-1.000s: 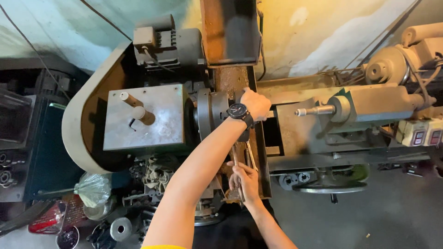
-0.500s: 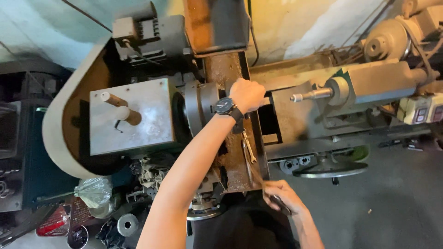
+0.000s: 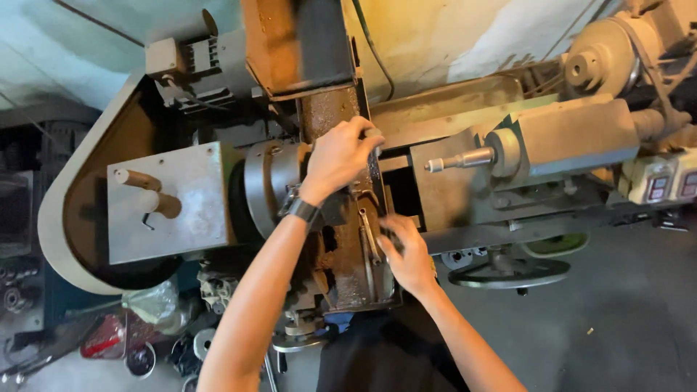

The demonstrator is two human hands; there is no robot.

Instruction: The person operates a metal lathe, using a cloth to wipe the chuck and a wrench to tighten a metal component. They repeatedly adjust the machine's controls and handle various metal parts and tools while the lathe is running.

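At the bottom centre of the frame, a person's right hand point(image 3: 408, 254) curls its fingers around a slim metal wrench handle point(image 3: 369, 236) lying on the rusty brown lathe carriage point(image 3: 345, 272), gripping it near its lower end. Just above, the left hand point(image 3: 340, 156), a dark watch point(image 3: 305, 210) on its wrist, clenches over the tool post at centre frame, beside the round grey steel chuck point(image 3: 265, 189) (what the palm covers cannot be told). The step in hand looks like tightening or loosening a clamp; it is best done with the upper hand bracing firmly and the wrench seated squarely, pulled smoothly so it does not slip toward the chuck. Farther right, the grey tailstock point(image 3: 552, 141) points its centre leftward. At the far right edge sits a cream rectangular switch box point(image 3: 664, 185) with two small red-and-white labels. At lower left, a crumpled clear plastic bag point(image 3: 152, 305) lies beside a red package point(image 3: 105, 340) on the floor.
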